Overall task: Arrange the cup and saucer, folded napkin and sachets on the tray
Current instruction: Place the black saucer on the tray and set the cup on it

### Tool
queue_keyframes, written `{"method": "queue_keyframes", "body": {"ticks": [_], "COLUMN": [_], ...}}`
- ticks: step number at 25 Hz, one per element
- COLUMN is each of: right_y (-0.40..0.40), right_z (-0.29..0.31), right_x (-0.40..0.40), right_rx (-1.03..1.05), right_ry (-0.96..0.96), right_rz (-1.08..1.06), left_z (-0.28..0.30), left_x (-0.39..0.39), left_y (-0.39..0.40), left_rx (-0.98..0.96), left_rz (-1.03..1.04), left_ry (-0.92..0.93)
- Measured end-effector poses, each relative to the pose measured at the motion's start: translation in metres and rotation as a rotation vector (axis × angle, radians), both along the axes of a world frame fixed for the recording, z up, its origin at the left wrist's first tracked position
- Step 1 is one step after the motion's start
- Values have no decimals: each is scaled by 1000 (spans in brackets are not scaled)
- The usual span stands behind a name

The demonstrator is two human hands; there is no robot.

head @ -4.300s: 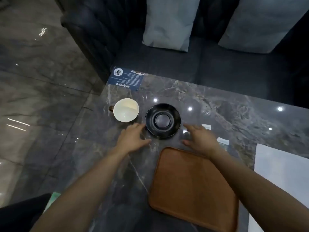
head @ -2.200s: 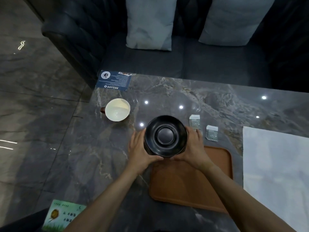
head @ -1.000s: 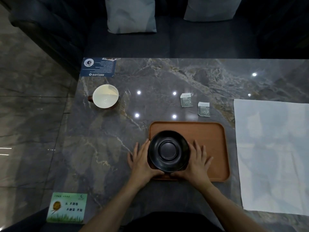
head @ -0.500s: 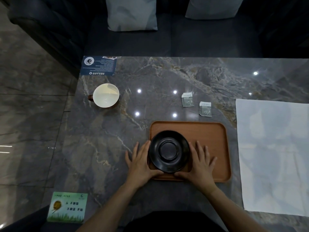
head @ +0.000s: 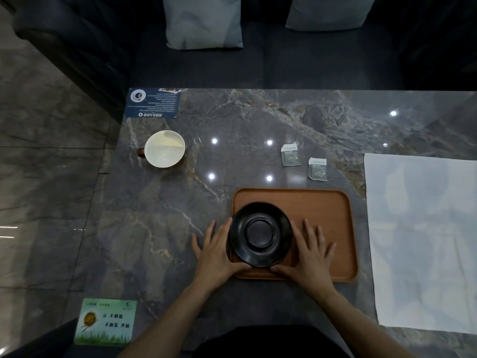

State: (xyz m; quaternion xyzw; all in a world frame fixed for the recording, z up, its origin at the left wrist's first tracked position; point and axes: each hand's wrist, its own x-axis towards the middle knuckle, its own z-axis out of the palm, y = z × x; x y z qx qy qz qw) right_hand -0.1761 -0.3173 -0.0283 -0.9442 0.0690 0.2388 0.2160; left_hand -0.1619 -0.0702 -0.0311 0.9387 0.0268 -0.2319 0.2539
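- The left hand (head: 215, 251) and the right hand (head: 311, 254) lie flat with fingers spread, one on each side of the black saucer (head: 260, 234), touching its edge.
- The saucer sits on the left part of the brown tray (head: 322, 210), low in the middle of the frame.
- The white cup (head: 164, 149) stands at upper left on the stone table (head: 160, 215).
- Two sachets (head: 291, 155) (head: 318, 169) lie just above the tray.
- A white napkin (head: 423, 239) lies flat at right.

Dim indoor shot, overall underexposed. Polished marble desk (head: 258, 120) mirrors overhead spotlights as small white glare dots, four grouped near centre, more at far right. Streaky glare on floor (head: 38, 202) at left edge. Sofa (head: 309, 60) at top nearly black, detail lost. White cloth (head: 423, 241) is brightest area. Wide-angle bending at edges; desk edges bow. Focus acceptable at centre, soft toward corners.
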Motion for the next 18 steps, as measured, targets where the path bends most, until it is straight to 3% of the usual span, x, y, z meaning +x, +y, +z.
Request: {"method": "queue_keyframes", "body": {"ticks": [13, 18], "right_y": [-6, -8], "right_z": [6, 22], "right_x": [2, 25], "right_rx": [20, -42], "right_ry": [-18, -143], "right_rz": [-1, 75], "left_z": [0, 13], "left_x": [1, 16], "left_y": [8, 37], "left_rx": [-6, -113], "left_rz": [-55, -35], "left_ry": [25, -20]}}
